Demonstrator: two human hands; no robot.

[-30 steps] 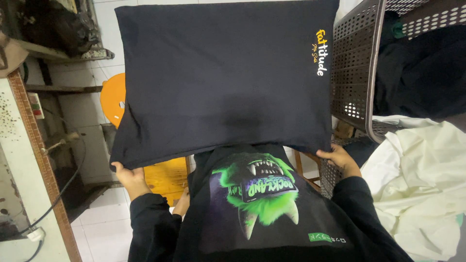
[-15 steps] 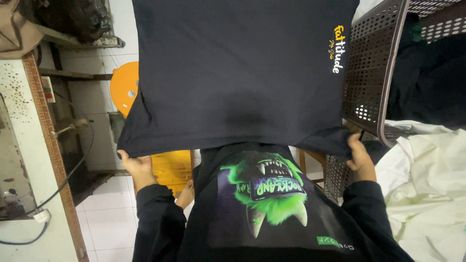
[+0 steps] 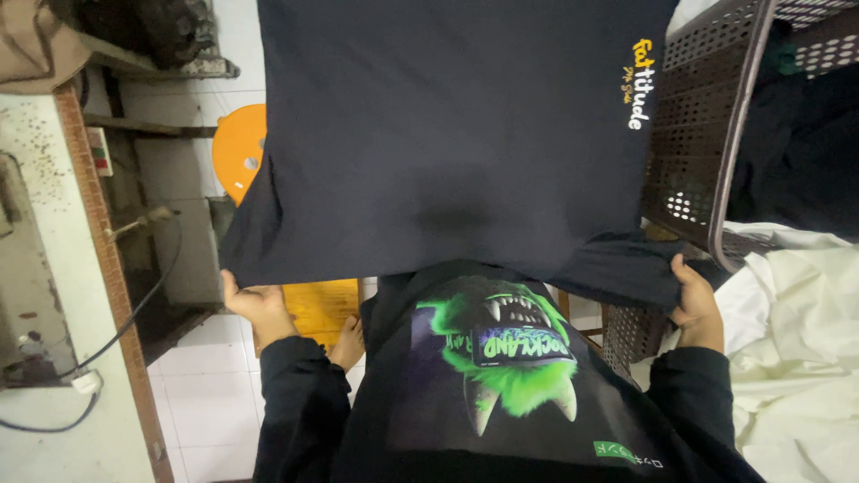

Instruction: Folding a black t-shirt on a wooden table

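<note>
A dark navy shirt (image 3: 447,134) with small yellow and white lettering near its right edge hangs spread out in front of me, filling most of the view. My left hand (image 3: 255,302) grips its lower left corner. My right hand (image 3: 696,293) grips the lower right corner, where the cloth bunches into a fold. Both arms wear black sleeves. Below the shirt I see my own black top with a green monster print (image 3: 501,358).
A dark perforated plastic basket (image 3: 707,134) stands at the right with dark cloth inside. Cream fabric (image 3: 796,340) lies beside it. An orange stool (image 3: 240,152) and a wooden seat (image 3: 320,309) stand behind the shirt. A white counter with a brown edge (image 3: 98,268) runs along the left, with a cable on it.
The shirt has come closer and higher, now filling more of the view. Both hands have moved apart and stayed on its lower corners.
</note>
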